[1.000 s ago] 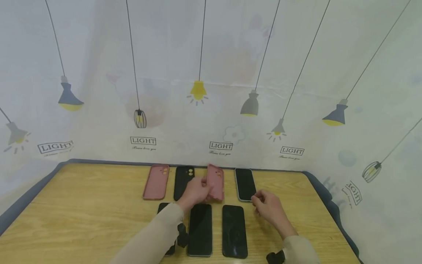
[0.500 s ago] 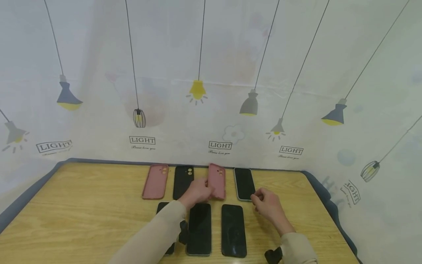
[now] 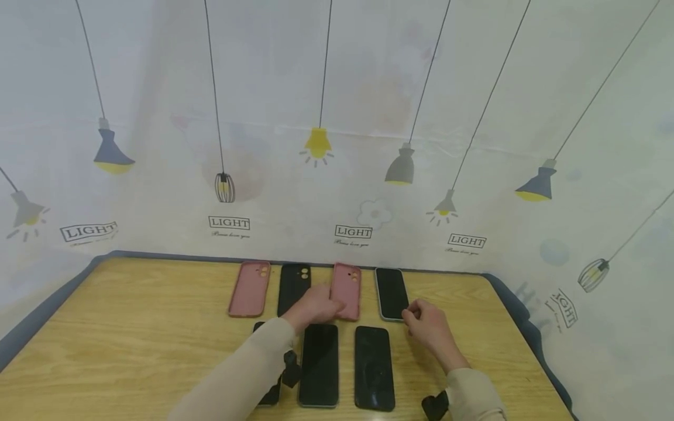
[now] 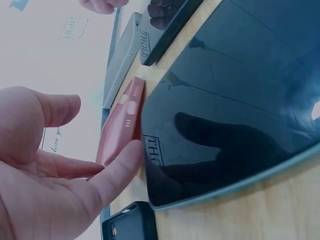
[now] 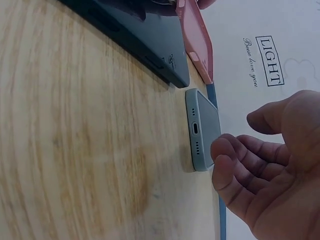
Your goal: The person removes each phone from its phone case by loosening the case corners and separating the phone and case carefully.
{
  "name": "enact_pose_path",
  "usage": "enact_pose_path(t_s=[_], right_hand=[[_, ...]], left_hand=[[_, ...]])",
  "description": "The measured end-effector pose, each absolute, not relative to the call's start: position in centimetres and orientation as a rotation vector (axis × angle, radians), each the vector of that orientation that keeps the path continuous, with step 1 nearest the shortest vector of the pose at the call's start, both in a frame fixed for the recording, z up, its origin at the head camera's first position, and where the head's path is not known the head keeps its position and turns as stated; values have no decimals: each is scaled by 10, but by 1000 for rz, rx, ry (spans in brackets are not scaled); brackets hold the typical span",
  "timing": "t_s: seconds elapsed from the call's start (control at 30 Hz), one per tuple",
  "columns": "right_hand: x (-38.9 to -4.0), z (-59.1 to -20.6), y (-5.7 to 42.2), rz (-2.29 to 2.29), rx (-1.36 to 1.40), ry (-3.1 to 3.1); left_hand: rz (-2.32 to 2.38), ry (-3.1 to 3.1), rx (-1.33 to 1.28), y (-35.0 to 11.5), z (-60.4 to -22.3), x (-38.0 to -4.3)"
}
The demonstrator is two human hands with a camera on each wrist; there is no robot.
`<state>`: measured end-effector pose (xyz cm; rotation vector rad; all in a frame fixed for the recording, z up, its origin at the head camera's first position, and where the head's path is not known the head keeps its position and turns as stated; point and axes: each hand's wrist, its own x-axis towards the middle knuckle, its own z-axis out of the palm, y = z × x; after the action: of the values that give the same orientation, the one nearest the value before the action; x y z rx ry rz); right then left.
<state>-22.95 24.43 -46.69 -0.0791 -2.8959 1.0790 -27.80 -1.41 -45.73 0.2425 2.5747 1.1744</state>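
My left hand point(image 3: 317, 303) is at the lower left edge of a pink phone case point(image 3: 347, 286), which lies in the back row. In the left wrist view, fingertips touch that pink case point(image 4: 122, 122) while the thumb stands away from it. My right hand point(image 3: 429, 324) hovers by the lower right corner of a phone with a pale blue-grey edge point(image 3: 391, 294). Its fingers are loosely curled with nothing between them, as the right wrist view shows beside the phone point(image 5: 202, 131). Whether they touch the phone I cannot tell.
Left of the handled case lie a black phone case point(image 3: 292, 286) and another pink case point(image 3: 250, 289). Nearer me are dark-screened phones: one in the middle point(image 3: 319, 365), one on the right point(image 3: 374, 368), and one on the left point(image 3: 271, 396) partly under my sleeve. A printed curtain backs the table.
The pink case was tilted up in my left hand and has come down flat in the row. My left thumb has let go of it. The right hand has hardly moved.
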Motion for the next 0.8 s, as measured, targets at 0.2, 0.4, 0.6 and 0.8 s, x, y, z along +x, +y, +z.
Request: enact_pose_path(t_s=[0.2, 0.4, 0.6, 0.8], right_hand=[[-232, -470, 245, 1025, -80, -2902], [-235, -472, 246, 921, -167, -2934], [-240, -475, 248, 861, -240, -2997], [-246, -479, 247, 767, -223, -3057]], left_hand=[[1142, 2548, 263, -19, -453, -277], [1119, 2552, 247, -26, -453, -274], [1105, 2554, 265, -33, -453, -270], [1116, 2572, 299, -36, -450, -261]])
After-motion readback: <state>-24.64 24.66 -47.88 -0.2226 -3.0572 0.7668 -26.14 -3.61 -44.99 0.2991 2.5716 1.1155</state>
